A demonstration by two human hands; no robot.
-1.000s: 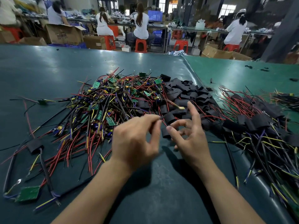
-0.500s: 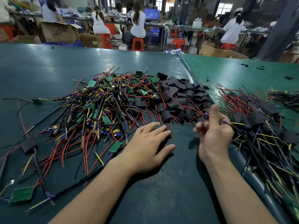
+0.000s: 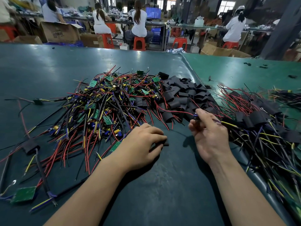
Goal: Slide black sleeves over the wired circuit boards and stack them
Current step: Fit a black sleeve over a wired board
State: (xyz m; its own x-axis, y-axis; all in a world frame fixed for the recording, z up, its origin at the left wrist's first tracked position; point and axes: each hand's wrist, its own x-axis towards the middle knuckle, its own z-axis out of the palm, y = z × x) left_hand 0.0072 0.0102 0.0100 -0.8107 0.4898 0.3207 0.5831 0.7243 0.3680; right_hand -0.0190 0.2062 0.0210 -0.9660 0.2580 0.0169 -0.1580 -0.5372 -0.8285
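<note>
The right hand (image 3: 210,136) is pinching a wired piece toward the sleeved stack (image 3: 260,121) at right, while the left hand (image 3: 143,142) is curling over a black sleeve (image 3: 165,143) (grip unclear) and a big unsleeved pile (image 3: 104,103) is waiting at left.

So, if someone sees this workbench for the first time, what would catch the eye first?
Probably the big tangled heap of red, yellow and black wires with small green circuit boards, spread over the left and middle of the dark green table. Just right of it lies a pile of short black sleeves. In front, the right hand pinches a wired piece, while the left hand rests over a black sleeve.
</note>
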